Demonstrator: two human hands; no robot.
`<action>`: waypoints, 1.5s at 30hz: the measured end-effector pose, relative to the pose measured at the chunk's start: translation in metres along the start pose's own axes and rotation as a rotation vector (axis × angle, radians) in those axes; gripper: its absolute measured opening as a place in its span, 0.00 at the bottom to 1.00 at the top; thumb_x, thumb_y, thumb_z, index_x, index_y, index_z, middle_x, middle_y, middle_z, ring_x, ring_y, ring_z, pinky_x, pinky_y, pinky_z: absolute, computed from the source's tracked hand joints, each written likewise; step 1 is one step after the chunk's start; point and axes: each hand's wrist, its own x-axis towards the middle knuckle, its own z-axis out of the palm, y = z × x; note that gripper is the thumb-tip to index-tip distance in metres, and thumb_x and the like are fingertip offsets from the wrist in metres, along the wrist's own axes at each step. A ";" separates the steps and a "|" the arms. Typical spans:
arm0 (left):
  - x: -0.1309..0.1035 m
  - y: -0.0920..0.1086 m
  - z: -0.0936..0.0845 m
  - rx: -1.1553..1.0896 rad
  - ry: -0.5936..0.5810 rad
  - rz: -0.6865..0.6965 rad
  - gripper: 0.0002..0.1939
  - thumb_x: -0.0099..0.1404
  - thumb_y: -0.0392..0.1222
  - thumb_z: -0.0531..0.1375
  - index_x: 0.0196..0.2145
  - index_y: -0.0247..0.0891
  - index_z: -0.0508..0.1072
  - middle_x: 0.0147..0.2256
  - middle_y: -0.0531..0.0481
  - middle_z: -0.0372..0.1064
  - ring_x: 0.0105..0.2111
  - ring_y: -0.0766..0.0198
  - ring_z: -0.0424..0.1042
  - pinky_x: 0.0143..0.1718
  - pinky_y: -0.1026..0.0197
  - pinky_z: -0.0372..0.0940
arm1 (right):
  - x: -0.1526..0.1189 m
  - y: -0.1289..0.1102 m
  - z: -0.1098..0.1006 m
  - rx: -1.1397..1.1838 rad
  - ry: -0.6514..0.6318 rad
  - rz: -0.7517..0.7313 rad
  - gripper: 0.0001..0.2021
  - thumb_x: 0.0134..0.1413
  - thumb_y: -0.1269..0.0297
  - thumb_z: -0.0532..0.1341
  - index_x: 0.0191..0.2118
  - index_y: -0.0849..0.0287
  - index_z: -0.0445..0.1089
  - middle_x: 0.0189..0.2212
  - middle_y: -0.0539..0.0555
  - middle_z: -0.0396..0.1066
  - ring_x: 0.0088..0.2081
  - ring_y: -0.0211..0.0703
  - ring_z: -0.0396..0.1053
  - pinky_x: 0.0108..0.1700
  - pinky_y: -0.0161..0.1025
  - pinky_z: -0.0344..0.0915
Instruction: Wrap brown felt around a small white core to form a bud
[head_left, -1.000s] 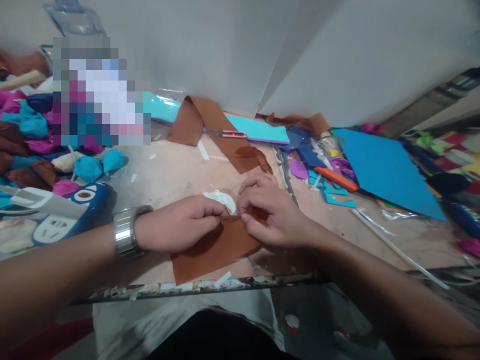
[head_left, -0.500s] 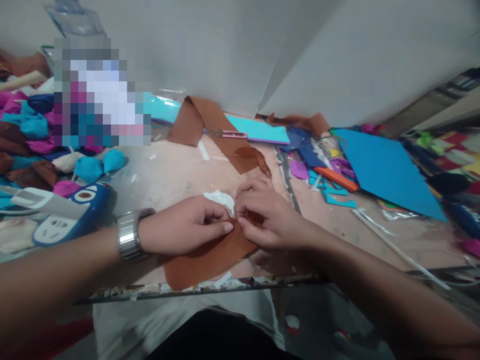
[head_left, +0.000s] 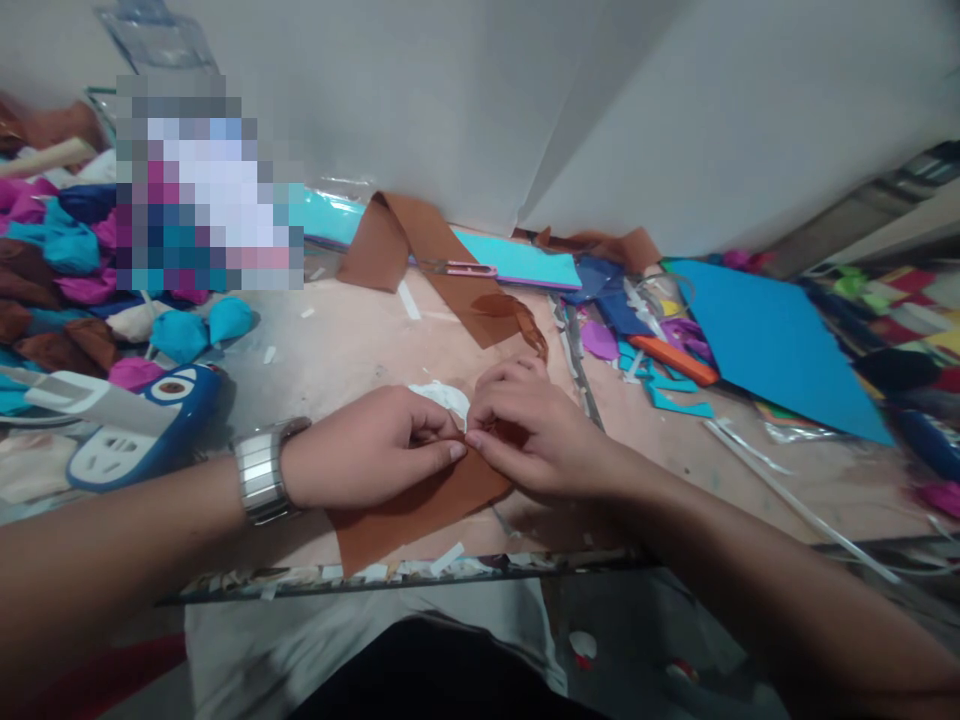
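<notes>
A sheet of brown paper (head_left: pixel 420 515) lies slanted at the table's front edge, under and between my hands. My left hand (head_left: pixel 375 450), with a metal watch on the wrist, pinches its upper edge between thumb and fingers. Close beside it, my right hand (head_left: pixel 525 425) pinches the same edge, the two thumbs almost touching. Just behind the fingertips is a white piece (head_left: pixel 439 396), partly hidden by my hands. Farther back, a folded brown strip (head_left: pixel 442 255) rests on the table with small pink-handled snips (head_left: pixel 469 269) on it.
Wrapped balls (head_left: pixel 180 335) in several colours and a blue-white power socket (head_left: pixel 127 440) are at the left. To the right are an orange cutter (head_left: pixel 675 360), a blue sheet (head_left: pixel 780 345), paper scraps and a white strip. A turquoise stack (head_left: pixel 525 260) lies by the wall.
The brown sheet's lower left part has shifted and now hangs with a straighter, sharper corner. My fingertips have moved slightly left along its upper edge, still pinching.
</notes>
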 end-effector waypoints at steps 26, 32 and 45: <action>0.000 0.000 0.000 -0.516 -0.125 -0.265 0.08 0.59 0.33 0.52 0.34 0.38 0.68 0.21 0.57 0.59 0.19 0.69 0.56 0.20 0.66 0.52 | -0.002 0.007 0.002 -0.007 0.031 -0.146 0.08 0.64 0.71 0.62 0.45 0.53 0.76 0.34 0.49 0.80 0.39 0.41 0.74 0.57 0.50 0.60; -0.001 0.003 -0.001 -0.593 -0.168 -0.297 0.04 0.60 0.34 0.53 0.33 0.38 0.67 0.20 0.57 0.57 0.18 0.70 0.54 0.19 0.67 0.50 | -0.002 0.006 0.002 -0.007 0.031 -0.159 0.09 0.64 0.72 0.61 0.44 0.53 0.76 0.35 0.48 0.80 0.39 0.40 0.74 0.58 0.50 0.60; 0.003 -0.002 -0.006 -0.139 -0.033 -0.080 0.17 0.74 0.49 0.54 0.32 0.35 0.70 0.25 0.55 0.63 0.25 0.70 0.58 0.26 0.66 0.54 | 0.001 0.005 0.002 -0.090 0.057 -0.111 0.04 0.65 0.66 0.63 0.40 0.54 0.78 0.32 0.49 0.78 0.38 0.42 0.73 0.57 0.51 0.58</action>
